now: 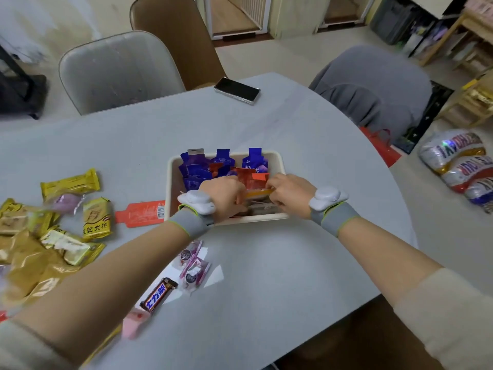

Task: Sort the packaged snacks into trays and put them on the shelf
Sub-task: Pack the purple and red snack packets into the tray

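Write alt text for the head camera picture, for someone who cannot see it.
Both hands, left hand and right hand, reach into a cream tray of blue and red snack pouches on a grey table. Yellow snack packets and a chocolate bar lie loose to the left; a phone rests at the far edge.

The chocolate bar [159, 294] lying near the left edge of the counter [266, 276] carries the white characters "士力架" on a blue band. The yellow snack packet [96, 218] at the left reads "皇家大糕" or similar along its lower edge, though the first characters are uncertain. Print on the blue pouches [254, 161] in the tray [277, 158], on the barcoded red pouch [140, 213] and on the foil balloons [458, 166] on the floor at far right is too blurred to read.
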`<state>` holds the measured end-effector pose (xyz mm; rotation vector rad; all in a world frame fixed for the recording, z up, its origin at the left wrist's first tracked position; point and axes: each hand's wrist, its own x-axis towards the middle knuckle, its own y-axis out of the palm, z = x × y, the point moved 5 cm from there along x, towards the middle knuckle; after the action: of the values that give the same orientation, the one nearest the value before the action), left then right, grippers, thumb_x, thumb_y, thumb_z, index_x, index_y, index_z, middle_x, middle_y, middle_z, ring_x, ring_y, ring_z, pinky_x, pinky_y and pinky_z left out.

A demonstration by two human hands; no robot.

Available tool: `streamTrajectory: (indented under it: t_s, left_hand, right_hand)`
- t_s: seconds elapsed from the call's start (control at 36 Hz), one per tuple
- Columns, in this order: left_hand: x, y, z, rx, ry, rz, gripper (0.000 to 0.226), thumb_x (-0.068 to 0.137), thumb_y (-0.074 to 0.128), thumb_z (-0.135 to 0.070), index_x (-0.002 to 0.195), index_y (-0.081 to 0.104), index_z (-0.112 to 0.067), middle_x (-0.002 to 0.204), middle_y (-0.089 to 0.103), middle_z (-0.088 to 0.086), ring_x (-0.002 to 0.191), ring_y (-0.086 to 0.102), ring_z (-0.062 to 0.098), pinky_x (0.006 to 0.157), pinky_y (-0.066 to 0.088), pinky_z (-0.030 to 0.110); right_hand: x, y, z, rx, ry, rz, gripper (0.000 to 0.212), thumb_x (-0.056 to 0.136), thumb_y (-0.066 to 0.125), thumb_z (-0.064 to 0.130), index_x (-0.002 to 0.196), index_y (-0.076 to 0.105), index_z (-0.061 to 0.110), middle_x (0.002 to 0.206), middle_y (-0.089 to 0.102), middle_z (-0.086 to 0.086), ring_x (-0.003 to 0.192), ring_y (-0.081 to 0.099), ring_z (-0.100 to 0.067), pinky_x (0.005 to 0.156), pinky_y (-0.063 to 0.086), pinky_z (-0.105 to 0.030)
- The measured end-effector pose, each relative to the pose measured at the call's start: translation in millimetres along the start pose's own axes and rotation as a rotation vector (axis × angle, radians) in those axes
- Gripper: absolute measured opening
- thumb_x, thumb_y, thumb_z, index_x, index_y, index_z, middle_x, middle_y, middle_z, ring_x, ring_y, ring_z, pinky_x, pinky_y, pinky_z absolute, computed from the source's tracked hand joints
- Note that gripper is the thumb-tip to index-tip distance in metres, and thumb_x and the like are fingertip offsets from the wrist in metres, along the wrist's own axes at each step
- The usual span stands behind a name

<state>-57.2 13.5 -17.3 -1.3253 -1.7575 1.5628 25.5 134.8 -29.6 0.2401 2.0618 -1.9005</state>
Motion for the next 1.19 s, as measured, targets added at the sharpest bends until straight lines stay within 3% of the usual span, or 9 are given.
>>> streamTrajectory:
  t_s: [0.11,0.19,0.33,0.47,0.67,0.81,0.92,1.03,1.19]
  left_hand:
    - [-9,9,5,-0.01,0.048,0.166,0.019,0.086,0.063,-0.046,0.102,0.069,-0.037,0.103,0.069,-0.014,0.094,0.062,0.015,0.075,0.053,0.03]
    - [-10,9,5,0.044,0.055,0.158,0.028,0.084,0.06,-0.054,0.107,0.069,-0.039,0.109,0.067,-0.013,0.097,0.062,0.017,0.078,0.054,0.031]
    - [-9,10,5,0.113,0.085,0.185,0.021,0.089,0.059,-0.043,0.104,0.071,-0.034,0.115,0.063,-0.011,0.102,0.06,0.018,0.082,0.054,0.034]
    - [-6,9,9,0.153,0.058,0.145,0.021,0.094,0.055,-0.03,0.108,0.07,-0.028,0.114,0.066,-0.004,0.099,0.062,0.023,0.08,0.055,0.035]
    - [-7,21,7,0.198,0.033,0.222,0.024,0.093,0.053,-0.013,0.112,0.067,-0.014,0.108,0.066,0.006,0.092,0.064,0.029,0.078,0.055,0.034]
    - [-19,-1,21,-0.055,0.049,0.181,0.022,0.091,0.058,-0.026,0.11,0.07,-0.024,0.111,0.068,-0.004,0.1,0.063,0.02,0.086,0.053,0.036]
    - [-37,-37,63,-0.208,-0.068,0.008,0.016,0.088,0.059,-0.024,0.097,0.072,-0.022,0.1,0.071,-0.007,0.095,0.064,0.014,0.083,0.05,0.026]
    - [-70,-57,131,-0.259,-0.271,-0.122,0.013,0.086,0.061,-0.024,0.092,0.073,-0.022,0.093,0.072,-0.007,0.089,0.067,0.014,0.082,0.054,0.031]
    - [-127,-30,208,-0.248,-0.465,-0.062,0.017,0.086,0.063,-0.019,0.095,0.074,-0.011,0.097,0.074,0.005,0.092,0.068,0.02,0.08,0.05,0.026]
  right_hand:
    - [4,3,4,-0.134,-0.029,0.037,0.026,0.088,0.051,0.009,0.11,0.066,0.012,0.131,0.047,-0.004,0.124,0.039,-0.026,0.092,0.035,-0.032]
    - [7,1,6,-0.135,-0.017,0.081,0.024,0.087,0.051,0.008,0.104,0.067,0.014,0.124,0.051,-0.004,0.115,0.047,-0.026,0.088,0.038,-0.032]
    - [8,-11,11,0.269,0.088,0.005,0.02,0.08,0.06,0.018,0.099,0.053,0.015,0.105,0.059,-0.004,0.088,0.054,-0.024,0.065,0.04,-0.03]
    - [11,1,19,0.376,0.115,0.057,0.036,0.09,0.055,0.023,0.124,0.047,0.015,0.118,0.061,-0.008,0.104,0.057,-0.03,0.08,0.049,-0.038]
    - [11,-2,22,0.34,0.119,0.101,0.022,0.09,0.054,0.019,0.11,0.057,0.01,0.109,0.064,-0.012,0.101,0.058,-0.03,0.071,0.041,-0.029]
    - [27,-33,18,0.453,0.163,0.002,0.022,0.09,0.059,0.029,0.102,0.064,0.011,0.104,0.066,-0.007,0.096,0.059,-0.026,0.078,0.045,-0.033]
    - [55,-73,31,0.519,0.155,-0.139,0.018,0.091,0.057,0.022,0.104,0.067,0.013,0.109,0.067,-0.005,0.103,0.058,-0.022,0.085,0.044,-0.031]
    - [96,-105,70,0.593,0.088,-0.233,0.017,0.09,0.056,0.017,0.1,0.068,0.012,0.104,0.069,-0.005,0.099,0.06,-0.022,0.086,0.046,-0.032]
    - [159,-110,149,0.545,-0.029,-0.138,0.016,0.087,0.056,0.017,0.096,0.067,0.012,0.105,0.067,-0.006,0.1,0.06,-0.025,0.084,0.046,-0.031]
